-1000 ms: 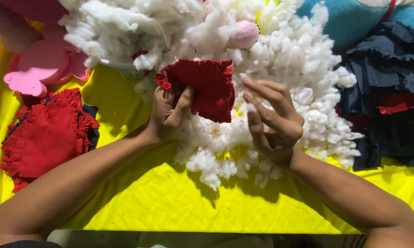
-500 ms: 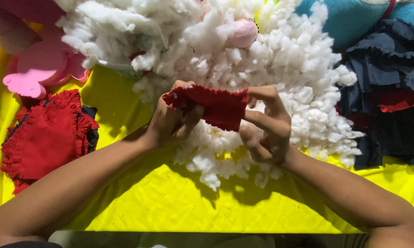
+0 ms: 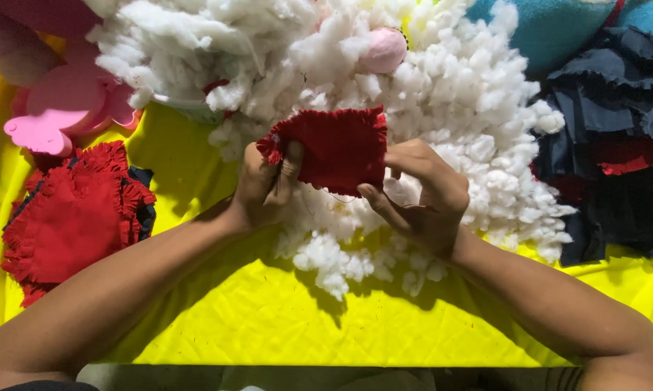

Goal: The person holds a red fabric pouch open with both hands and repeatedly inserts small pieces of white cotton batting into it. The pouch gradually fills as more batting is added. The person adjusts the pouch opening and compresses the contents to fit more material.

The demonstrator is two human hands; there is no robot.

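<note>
A small red fabric pouch with frayed edges is held up over a big heap of white stuffing. My left hand pinches its left edge, thumb on the front. My right hand holds the right edge, fingers curled under the pouch's lower corner. The stuffing heap lies on a yellow cloth directly beneath both hands.
A stack of red frayed fabric pieces lies at the left, with pink foam shapes above it. Dark blue and red fabric is piled at the right. A pink ball sits in the stuffing, teal cloth behind.
The red pouch was turned from edge-on to flat-facing and lifted slightly. My right hand closed onto its right edge after hovering open beside it.
</note>
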